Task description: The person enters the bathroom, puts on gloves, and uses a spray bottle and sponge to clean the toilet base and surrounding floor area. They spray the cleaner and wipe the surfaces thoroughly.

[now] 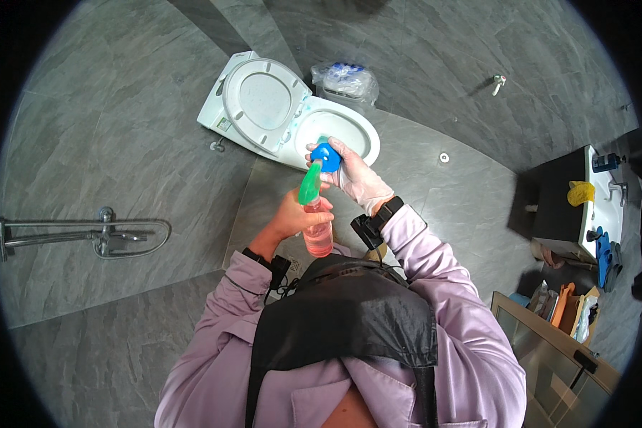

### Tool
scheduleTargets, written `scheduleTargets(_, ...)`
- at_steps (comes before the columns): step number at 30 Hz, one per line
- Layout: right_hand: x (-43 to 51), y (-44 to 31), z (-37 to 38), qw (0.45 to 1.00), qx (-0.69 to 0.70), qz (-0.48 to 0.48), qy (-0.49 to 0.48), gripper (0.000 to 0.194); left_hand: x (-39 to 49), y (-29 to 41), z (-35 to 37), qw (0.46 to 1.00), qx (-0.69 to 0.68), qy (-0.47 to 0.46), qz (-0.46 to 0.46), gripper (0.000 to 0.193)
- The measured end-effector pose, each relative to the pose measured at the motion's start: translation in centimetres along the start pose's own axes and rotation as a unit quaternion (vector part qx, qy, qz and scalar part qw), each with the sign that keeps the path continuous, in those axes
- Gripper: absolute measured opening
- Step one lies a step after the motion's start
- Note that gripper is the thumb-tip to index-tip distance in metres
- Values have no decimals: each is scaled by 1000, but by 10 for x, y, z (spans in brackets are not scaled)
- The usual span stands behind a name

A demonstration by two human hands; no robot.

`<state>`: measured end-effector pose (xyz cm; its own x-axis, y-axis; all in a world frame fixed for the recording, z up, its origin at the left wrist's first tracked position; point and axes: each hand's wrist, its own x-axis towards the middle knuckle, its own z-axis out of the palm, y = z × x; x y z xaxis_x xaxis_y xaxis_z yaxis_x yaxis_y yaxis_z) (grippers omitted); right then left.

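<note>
My left hand [291,216], bare, is wrapped around a clear spray bottle [319,241] of pink liquid with a green trigger head. My right hand [361,184] wears a thin translucent glove and grips a round blue pad [331,158], possibly a sponge. The bottle's nozzle end meets or overlaps the edge of the pad; contact cannot be told. Both hands are in front of my body, near the front of a white toilet [372,136]. Its lid and seat [230,96] are raised, and bluish marks show near the hinges and inside the bowl.
Behind the toilet stands a bin lined with clear plastic [348,88]. A shower mixer with hose [106,232] is on the left wall. At right are a washbasin [610,206] with a yellow cloth [580,193], blue slippers [602,257], and a framed glass door [556,331].
</note>
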<state>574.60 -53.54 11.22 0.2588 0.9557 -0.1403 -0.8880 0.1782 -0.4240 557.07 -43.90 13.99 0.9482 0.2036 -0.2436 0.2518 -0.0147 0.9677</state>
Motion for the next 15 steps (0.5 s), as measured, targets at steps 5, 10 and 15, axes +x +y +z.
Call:
scheduleTargets(5,-1,0,8,997,-48,-51,32,48,1,-5,4,1000,-3,-4,2,43)
scheduleTargets(10,-1,-5,9,998,-48,-23,43,49,3,-7,4,999,30,1,36,41)
scheduleTargets(15,1,0,2,998,-38,-19,46,51,-1,-11,5,998,-54,32,3,34)
